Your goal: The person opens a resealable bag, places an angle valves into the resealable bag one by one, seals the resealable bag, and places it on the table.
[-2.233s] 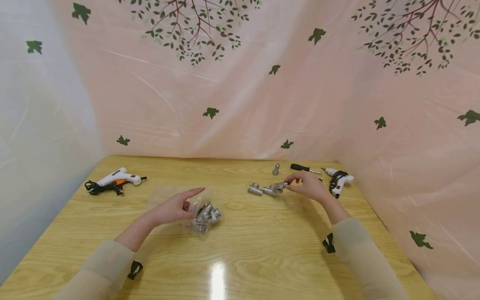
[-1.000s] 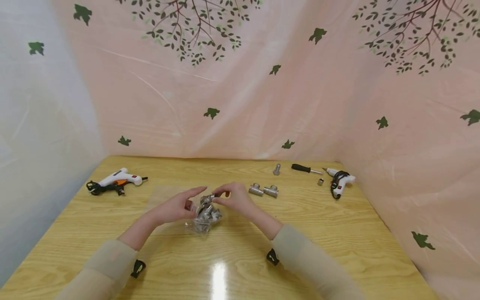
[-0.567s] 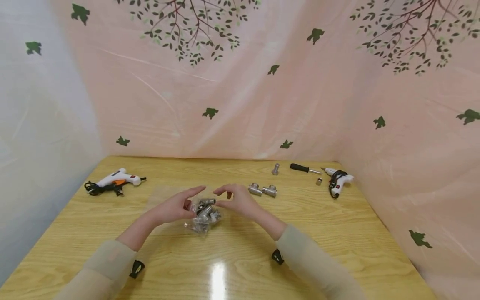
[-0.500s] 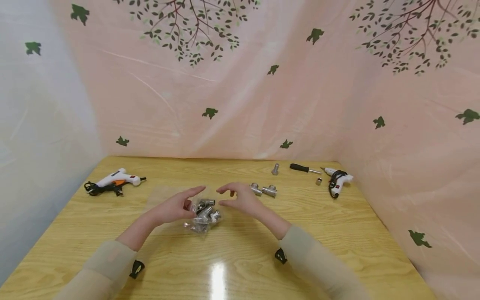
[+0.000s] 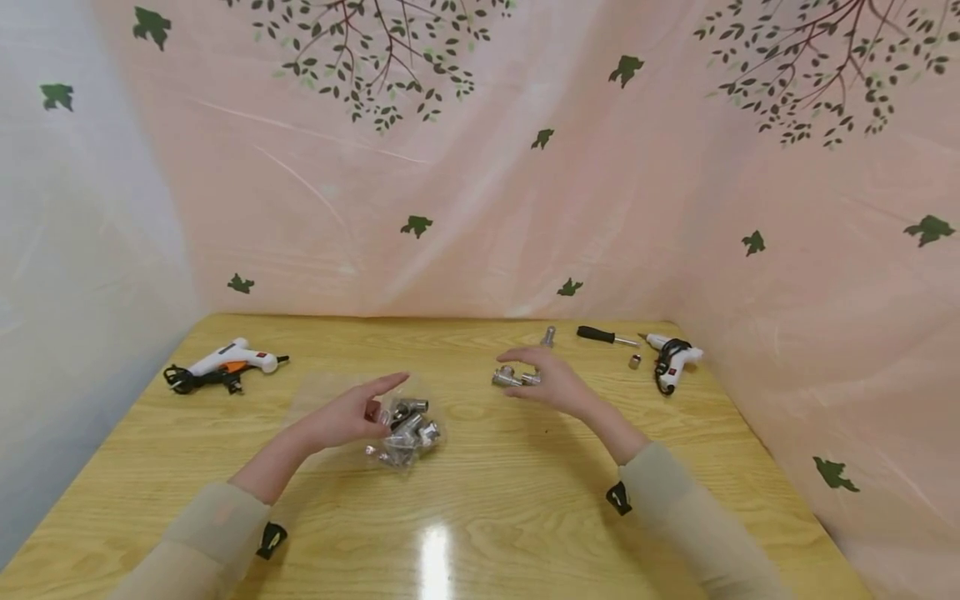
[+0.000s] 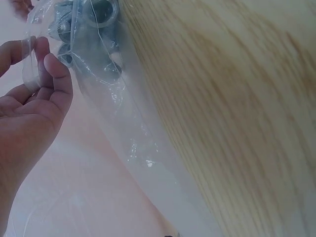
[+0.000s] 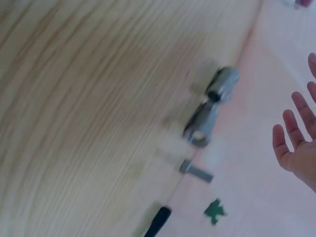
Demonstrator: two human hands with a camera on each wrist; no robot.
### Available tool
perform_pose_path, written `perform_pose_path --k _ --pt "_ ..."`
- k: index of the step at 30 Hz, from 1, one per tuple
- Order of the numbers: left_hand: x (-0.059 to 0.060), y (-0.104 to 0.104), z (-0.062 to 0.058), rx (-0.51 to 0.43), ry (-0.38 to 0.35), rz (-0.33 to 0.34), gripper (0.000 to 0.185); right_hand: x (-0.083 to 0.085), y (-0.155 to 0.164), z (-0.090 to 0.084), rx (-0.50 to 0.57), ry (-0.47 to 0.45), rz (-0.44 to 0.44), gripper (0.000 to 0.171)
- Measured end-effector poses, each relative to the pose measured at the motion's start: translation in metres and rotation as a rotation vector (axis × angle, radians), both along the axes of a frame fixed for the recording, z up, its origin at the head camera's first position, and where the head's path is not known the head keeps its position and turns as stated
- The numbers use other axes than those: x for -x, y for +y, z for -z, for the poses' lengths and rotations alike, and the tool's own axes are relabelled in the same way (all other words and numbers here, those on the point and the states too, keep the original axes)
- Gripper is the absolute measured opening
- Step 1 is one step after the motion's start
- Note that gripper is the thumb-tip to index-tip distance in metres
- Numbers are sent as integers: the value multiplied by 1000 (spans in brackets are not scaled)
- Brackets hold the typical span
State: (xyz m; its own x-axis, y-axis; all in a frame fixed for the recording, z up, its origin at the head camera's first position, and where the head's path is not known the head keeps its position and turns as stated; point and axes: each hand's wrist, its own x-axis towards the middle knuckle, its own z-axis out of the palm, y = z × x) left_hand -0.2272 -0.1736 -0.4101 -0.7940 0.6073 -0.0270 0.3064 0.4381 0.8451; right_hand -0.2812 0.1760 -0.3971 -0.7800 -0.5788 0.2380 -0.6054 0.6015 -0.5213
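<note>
Head view shows the worktop (image 5: 480, 500) filling the lower half of the frame. At centre-left lies a clear plastic bag (image 5: 352, 408), its long axis running left to right, with a heap of shiny grey metal fittings (image 5: 408, 427) bunched at its right end. The left hand (image 5: 345, 417) pinches the bag's edge, forefinger pointing right. Right of centre, the right hand (image 5: 551, 385) hovers with fingers spread and relaxed, holding nothing, over two joined metal fittings (image 5: 508, 377) lying left to right.
</note>
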Motion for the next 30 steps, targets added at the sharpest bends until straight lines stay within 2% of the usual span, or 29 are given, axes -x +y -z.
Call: perform_pose_path --k 7,13,18,24,30 --pt "0 -1 -1 6 -4 -4 84 13 39 12 -34 -17 33 57" --pt "-1 -1 -1 9 -7 -4 84 26 58 29 -73 -45 39 63" --pt "-1 -2 -1 17 -12 -5 84 34 65 41 -104 -102 32 61" --pt "-1 -2 -1 15 -17 4 83 43 69 51 -125 -178 79 58" --pt "-1 -1 -1 19 -14 2 84 48 66 52 -123 -176 112 53"
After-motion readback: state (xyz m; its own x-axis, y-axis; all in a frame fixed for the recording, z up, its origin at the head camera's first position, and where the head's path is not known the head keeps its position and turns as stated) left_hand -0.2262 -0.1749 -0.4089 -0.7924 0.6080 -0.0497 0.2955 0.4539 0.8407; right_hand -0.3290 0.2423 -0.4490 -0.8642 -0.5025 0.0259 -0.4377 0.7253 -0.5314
